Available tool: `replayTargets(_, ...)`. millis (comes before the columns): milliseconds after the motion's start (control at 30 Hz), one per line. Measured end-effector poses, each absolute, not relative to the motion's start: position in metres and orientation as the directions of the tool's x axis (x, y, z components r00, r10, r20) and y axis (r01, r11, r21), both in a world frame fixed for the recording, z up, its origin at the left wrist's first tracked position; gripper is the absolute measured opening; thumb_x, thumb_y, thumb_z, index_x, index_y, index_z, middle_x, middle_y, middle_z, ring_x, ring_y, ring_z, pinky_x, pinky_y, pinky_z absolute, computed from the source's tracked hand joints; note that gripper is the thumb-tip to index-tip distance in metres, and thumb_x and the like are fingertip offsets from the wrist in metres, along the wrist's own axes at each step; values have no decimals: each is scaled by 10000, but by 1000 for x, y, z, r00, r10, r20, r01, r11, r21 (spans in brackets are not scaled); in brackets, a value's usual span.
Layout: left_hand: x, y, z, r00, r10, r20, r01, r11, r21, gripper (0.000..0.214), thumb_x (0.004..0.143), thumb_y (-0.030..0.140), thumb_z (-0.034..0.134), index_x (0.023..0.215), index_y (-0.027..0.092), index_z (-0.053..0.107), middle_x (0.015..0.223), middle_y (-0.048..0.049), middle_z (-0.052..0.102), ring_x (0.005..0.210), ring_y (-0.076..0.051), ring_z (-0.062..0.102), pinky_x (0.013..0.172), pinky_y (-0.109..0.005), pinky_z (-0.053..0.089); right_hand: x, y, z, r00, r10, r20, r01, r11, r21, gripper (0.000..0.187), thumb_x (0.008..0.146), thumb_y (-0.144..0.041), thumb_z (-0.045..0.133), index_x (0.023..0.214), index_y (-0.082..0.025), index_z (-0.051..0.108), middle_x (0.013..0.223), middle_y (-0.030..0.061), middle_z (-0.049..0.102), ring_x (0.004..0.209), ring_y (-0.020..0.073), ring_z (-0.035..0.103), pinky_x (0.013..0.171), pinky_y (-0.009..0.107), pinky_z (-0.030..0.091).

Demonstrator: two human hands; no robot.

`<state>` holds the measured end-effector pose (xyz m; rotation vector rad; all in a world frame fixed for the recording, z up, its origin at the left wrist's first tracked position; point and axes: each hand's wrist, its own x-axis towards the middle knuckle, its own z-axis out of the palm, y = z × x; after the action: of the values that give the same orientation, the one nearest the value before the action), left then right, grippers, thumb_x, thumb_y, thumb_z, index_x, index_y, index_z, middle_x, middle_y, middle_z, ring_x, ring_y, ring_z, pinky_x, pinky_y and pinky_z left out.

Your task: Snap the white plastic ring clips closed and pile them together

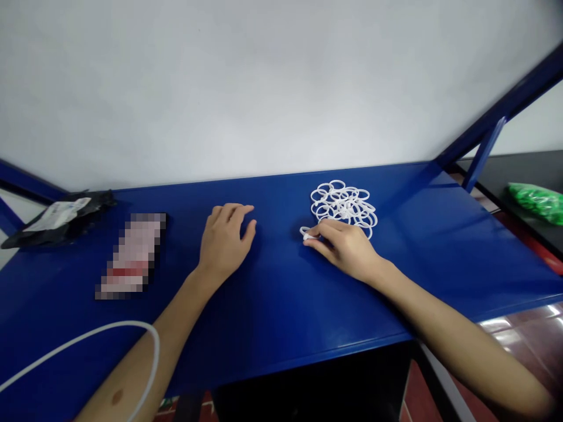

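Note:
My right hand (349, 246) pinches a white cable tie closed into a small loop (304, 232) between thumb and fingers, just over the blue tabletop (272, 305). Right behind that hand lies a pile of similar looped white cable ties (343, 202), partly covered by its fingers. My left hand (224, 240) rests palm down on the blue surface, fingers slightly bent and thumb apart, with nothing in it. A gap of bare tabletop separates the two hands.
Left of my left hand lies a flat, phone-like object (134, 249) with a pixelated face. Beyond it is a black plastic package (61, 217) with a white label. A white cord (83, 335) crosses my left forearm. A green bag (539, 202) sits on a dark shelf at right.

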<state>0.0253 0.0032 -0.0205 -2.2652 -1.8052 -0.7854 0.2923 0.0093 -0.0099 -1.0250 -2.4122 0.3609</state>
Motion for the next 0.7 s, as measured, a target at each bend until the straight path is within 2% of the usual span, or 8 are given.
replayTargets(167, 12, 11, -26, 80, 935, 346, 988, -120, 95, 351, 948, 313, 474, 1237, 162, 601, 1204, -150, 615, 1064, -335, 541, 864, -463, 463, 289, 6, -9, -636, 715, 290, 598, 694, -401, 302, 1020, -370, 437, 1005, -166, 660, 941, 70, 689, 816, 162, 650, 696, 284, 496)
replayTargets(500, 13, 11, -29, 95, 949, 299, 993, -109, 33, 316, 955, 318, 464, 1170, 166, 639, 1155, -130, 659, 1058, -328, 544, 848, -446, 448, 287, 3, -5, -651, 686, 324, 563, 723, -399, 318, 1023, -353, 434, 1002, -148, 676, 940, 91, 679, 864, 180, 640, 757, 308, 516)
replayTargets(600, 14, 10, -29, 76, 954, 290, 996, -88, 29, 306, 947, 321, 490, 1165, 172, 644, 1146, -114, 665, 1064, -322, 544, 860, -439, 446, 302, 21, 4, -531, 729, 432, 574, 684, -450, 256, 998, -353, 494, 992, -187, 689, 925, 68, 711, 851, 180, 655, 771, 316, 521)
replayTargets(700, 15, 10, -29, 70, 954, 292, 996, -81, 24, 306, 944, 328, 502, 1163, 172, 648, 1144, -112, 667, 1060, -318, 547, 861, -430, 443, 334, 56, 17, -225, 808, 544, 706, 520, -481, 207, 932, -389, 601, 917, -222, 722, 904, 54, 746, 772, 192, 671, 701, 337, 510)
